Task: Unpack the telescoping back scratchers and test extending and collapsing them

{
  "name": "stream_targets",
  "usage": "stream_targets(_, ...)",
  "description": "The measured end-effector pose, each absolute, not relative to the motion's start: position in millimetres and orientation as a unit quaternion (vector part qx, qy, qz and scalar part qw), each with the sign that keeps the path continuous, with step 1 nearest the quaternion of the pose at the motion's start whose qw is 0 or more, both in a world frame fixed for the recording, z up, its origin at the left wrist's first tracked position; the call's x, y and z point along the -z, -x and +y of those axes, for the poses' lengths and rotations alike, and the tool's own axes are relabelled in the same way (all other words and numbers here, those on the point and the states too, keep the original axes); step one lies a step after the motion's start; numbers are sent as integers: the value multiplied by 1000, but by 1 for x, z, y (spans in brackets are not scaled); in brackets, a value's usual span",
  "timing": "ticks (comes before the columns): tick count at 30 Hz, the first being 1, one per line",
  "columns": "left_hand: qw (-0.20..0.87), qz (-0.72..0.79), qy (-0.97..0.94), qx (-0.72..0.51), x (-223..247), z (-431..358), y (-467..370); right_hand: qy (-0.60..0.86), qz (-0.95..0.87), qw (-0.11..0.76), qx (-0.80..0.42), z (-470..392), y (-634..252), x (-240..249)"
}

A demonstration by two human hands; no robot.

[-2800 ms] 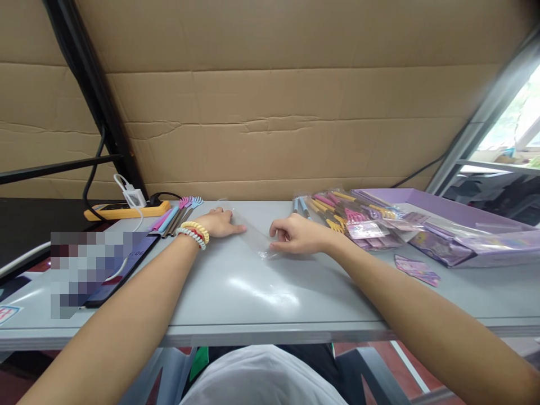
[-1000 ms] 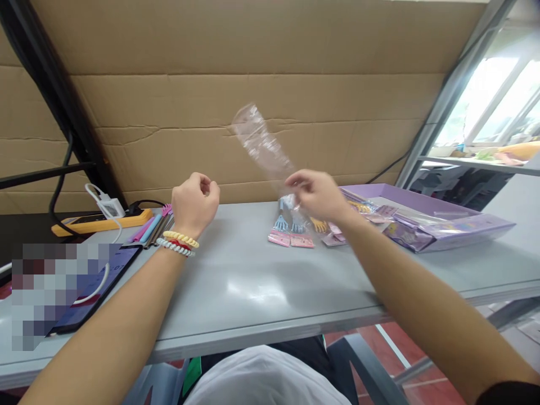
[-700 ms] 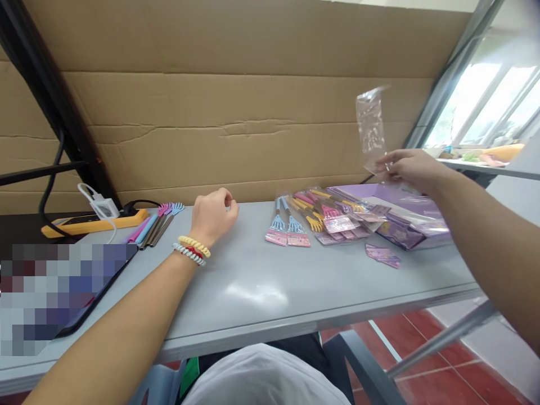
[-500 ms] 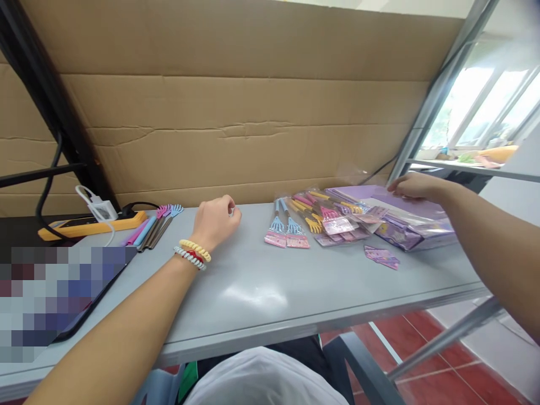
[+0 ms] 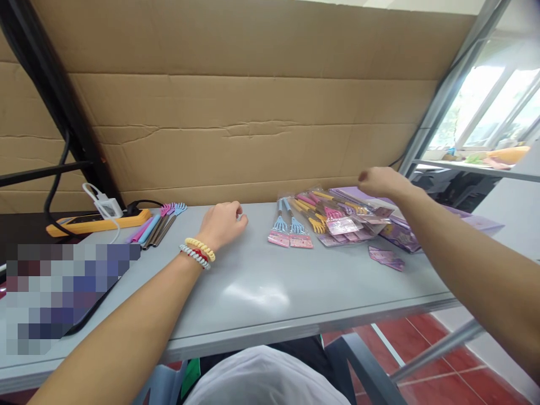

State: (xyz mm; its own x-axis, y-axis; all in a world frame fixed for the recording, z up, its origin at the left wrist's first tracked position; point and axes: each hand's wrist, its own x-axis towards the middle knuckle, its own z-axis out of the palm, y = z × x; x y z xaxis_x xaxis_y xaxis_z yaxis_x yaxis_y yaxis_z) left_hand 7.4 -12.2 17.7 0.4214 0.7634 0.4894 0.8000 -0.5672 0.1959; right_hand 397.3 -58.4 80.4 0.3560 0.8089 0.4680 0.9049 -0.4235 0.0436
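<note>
My left hand (image 5: pixel 223 224) rests on the grey table, loosely curled, with nothing visible in its fingers. Several back-scratcher-like sticks with hand-shaped heads (image 5: pixel 162 222), pink, purple and blue, lie to its left. On its right are two bagged blue ones (image 5: pixel 289 225) with pink header cards. A pile of bagged yellow, pink and purple ones (image 5: pixel 337 216) lies beyond them. Above the pile's far right, my right hand (image 5: pixel 377 180) is raised with fingers closed; I cannot make out what they hold, if anything. Under my right forearm is a purple package (image 5: pixel 400 232), partly hidden.
A small purple card packet (image 5: pixel 386 257) lies before the pile. At the left are a yellow power strip (image 5: pixel 97 224) with a white charger (image 5: pixel 110 207) and a blurred-out device (image 5: pixel 71 298). A cardboard panel (image 5: pixel 253 101) backs the table, with a metal post (image 5: pixel 430 121) at right.
My right hand has moved left from over the purple package to above the pile. A purple sheet now shows farther right beyond my forearm. The left hand has barely moved.
</note>
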Motion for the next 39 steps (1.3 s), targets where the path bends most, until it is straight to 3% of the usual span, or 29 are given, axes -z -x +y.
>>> stream_targets(7, 21, -411, 893, 182, -14, -15, -8, 790, -609, 35, 66, -54, -259, -60)
stream_targets(13, 26, -383, 914, 130, -12, -15, -9, 799, -597, 27, 66, -50, -222, -18)
stream_targets(20, 20, -374, 919, 122, -9, -16, -11, 796, -594, 114, -3, -40, -244, 2)
stream_targets(26, -8, -398, 902, 167, -9, -15, -11, 729, -608, 313, 30, -56, -234, -10)
stream_targets(28, -71, -417, 880, 215, -10, -14, -10, 658, -644, 389, -25, -65, -226, -15)
stream_targets(31, -229, -420, 822, 308, -12, -10, -10, 525, -690, 451, -211, -75, -212, -17)
stream_targets(35, -419, -366, 740, 379, -13, -10, -16, 413, -710, 380, -425, -82, -195, -13)
stream_targets(39, -533, -326, 656, 424, -17, -15, -23, 400, -719, 340, -456, -81, -189, -8)
